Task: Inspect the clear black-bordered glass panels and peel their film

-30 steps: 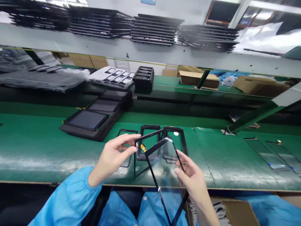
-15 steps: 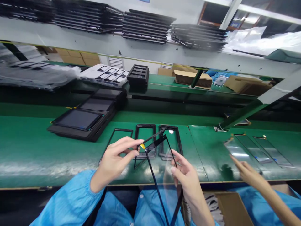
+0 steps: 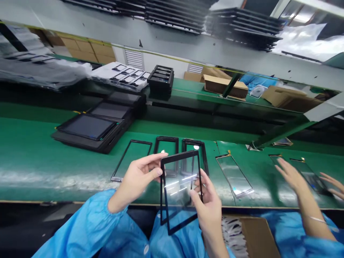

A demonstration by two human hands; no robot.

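The left hand (image 3: 139, 176) pinches the upper left edge of a black-framed glass panel (image 3: 180, 188), and the right hand (image 3: 207, 202) closes on its right edge (slightly lower). The panel's long axis stands upright between them, pointing out over the green bench (image 3: 32, 150).

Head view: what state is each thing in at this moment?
left hand, gripping the glass panel's left edge
right hand, gripping the glass panel's right edge
glass panel, black-bordered, held up off the bench
black frame, lying flat on the bench, empty
long glass strip, lying flat on the bench
co-worker's hand, fingers spread, over the bench
tablet, lying flat on a stack, screen dark
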